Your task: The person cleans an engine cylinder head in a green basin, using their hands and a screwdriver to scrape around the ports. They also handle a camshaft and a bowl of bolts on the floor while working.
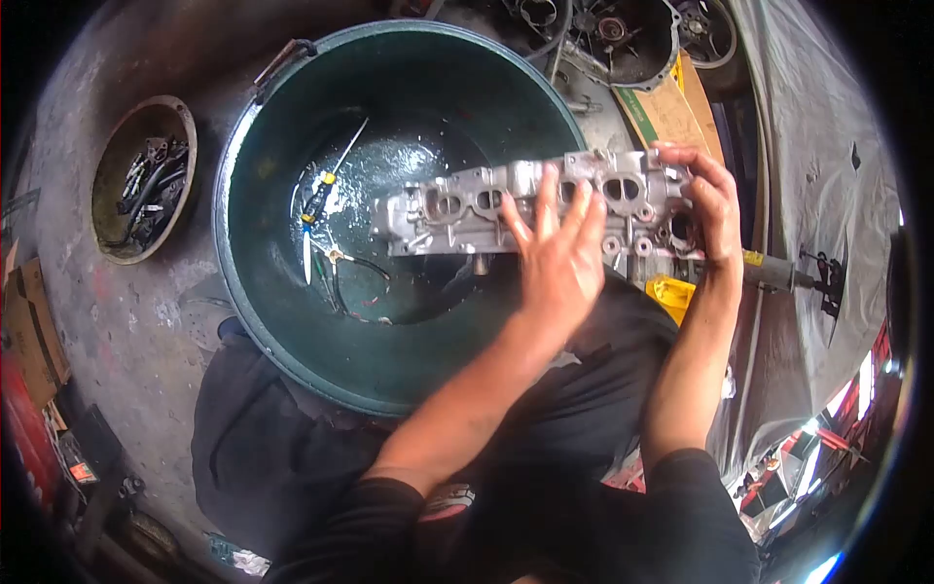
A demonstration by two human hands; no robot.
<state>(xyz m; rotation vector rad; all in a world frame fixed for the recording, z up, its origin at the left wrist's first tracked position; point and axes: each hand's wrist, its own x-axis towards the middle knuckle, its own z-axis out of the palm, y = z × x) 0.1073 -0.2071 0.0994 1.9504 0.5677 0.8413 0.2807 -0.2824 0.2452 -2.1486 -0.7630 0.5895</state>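
An engine cylinder head (467, 219), grey metal with a row of oval ports, is held level over the right side of a large green tub (248, 282). My left hand (566, 261) lies on its upper face, fingers spread across the ports. At its right end my right hand (718, 209) grips the casting, fingers curled over the far edge. On the tub's wet bottom lie a screwdriver (317, 200) with a yellow-and-dark handle and a tool with dark curved handles (336, 277), which I cannot make out fully.
A round bowl (105, 209) of dark metal parts stands left of the tub. Behind are a large metal housing (642, 54) and a cardboard box (671, 117). A grey sheet (808, 127) hangs at the right. My knees flank the tub's near side.
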